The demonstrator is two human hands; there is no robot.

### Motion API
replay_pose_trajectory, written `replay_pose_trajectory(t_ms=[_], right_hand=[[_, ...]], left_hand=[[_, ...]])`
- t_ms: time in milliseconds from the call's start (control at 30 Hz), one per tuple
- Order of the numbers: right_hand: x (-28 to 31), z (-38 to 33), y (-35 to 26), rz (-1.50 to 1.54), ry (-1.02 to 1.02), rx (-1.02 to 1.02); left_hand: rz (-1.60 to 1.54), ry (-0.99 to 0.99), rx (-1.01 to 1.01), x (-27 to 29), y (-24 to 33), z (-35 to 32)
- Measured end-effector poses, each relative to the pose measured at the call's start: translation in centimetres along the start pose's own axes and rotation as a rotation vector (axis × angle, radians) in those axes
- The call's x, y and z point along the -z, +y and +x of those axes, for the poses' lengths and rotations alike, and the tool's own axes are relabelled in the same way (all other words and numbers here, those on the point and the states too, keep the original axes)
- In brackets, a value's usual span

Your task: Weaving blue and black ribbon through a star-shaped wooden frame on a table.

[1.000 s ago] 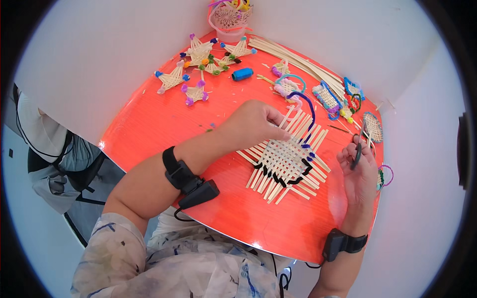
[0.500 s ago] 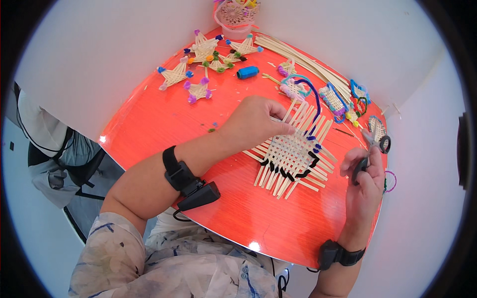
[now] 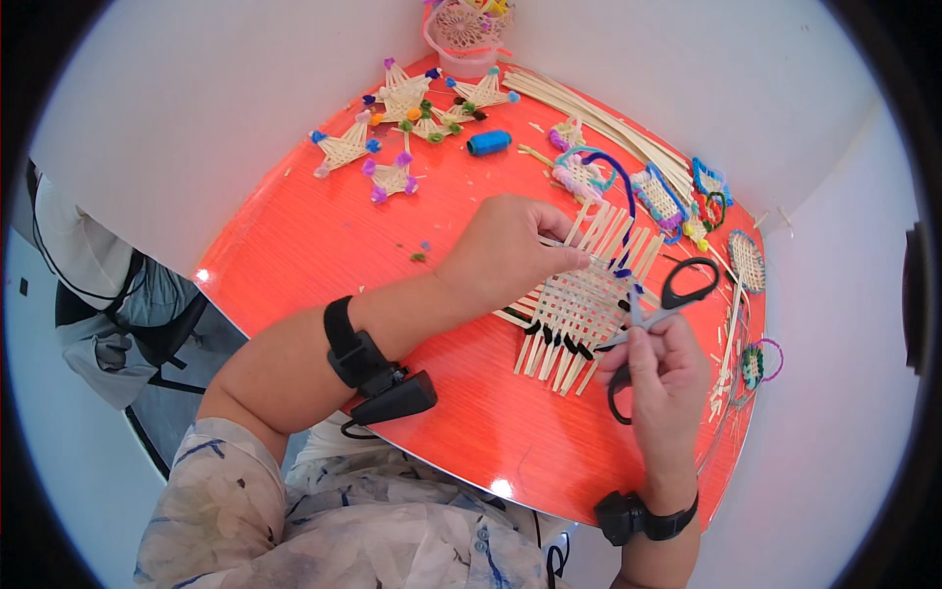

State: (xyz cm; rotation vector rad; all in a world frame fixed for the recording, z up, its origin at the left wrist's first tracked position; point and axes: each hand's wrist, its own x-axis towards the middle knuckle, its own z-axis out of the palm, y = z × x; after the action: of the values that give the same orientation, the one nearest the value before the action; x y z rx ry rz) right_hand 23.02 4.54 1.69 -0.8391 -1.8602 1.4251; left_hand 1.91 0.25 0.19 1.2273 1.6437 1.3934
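Woven straw mat lies on the red counter, near the counter's right edge. It is made of thin pale strips that cross each other, with loose ends sticking out on all sides. A blue cord and a black cord run along parts of its border.

The person's left hand rests on the far left part of the mat, and its fingers are closed, pinching one of the strips. The right hand is at the near right side of the mat. Its fingers are wrapped around black scissors, held by the blades, with the handles pointing toward the right edge of the counter.

Small straw stars with coloured beads sit by the far edge of the counter. A blue spool of thread lies close to them. Long loose straw strips lie along the far right edge. Little woven pieces with coloured borders lie just beside those strips.
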Motion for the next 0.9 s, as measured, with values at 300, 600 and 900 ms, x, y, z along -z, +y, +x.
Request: replay_pose_trajectory(t_ms=[300, 600, 900], right_hand=[[-0.6, -0.1, -0.5, -0.211, -0.065, -0.034], [-0.8, 0.0, -0.5, -0.225, -0.049, -0.081], [-0.9, 0.1, 0.0, -0.209, -0.025, -0.095]], left_hand=[[-0.044, -0.020, -0.021, -1.0, -0.1, -0.5], [-0.050, -0.044, -0.029, -1.2, 0.1, -0.7], [-0.030, -0.037, -0.070, -1.6, -0.1, -0.9]])
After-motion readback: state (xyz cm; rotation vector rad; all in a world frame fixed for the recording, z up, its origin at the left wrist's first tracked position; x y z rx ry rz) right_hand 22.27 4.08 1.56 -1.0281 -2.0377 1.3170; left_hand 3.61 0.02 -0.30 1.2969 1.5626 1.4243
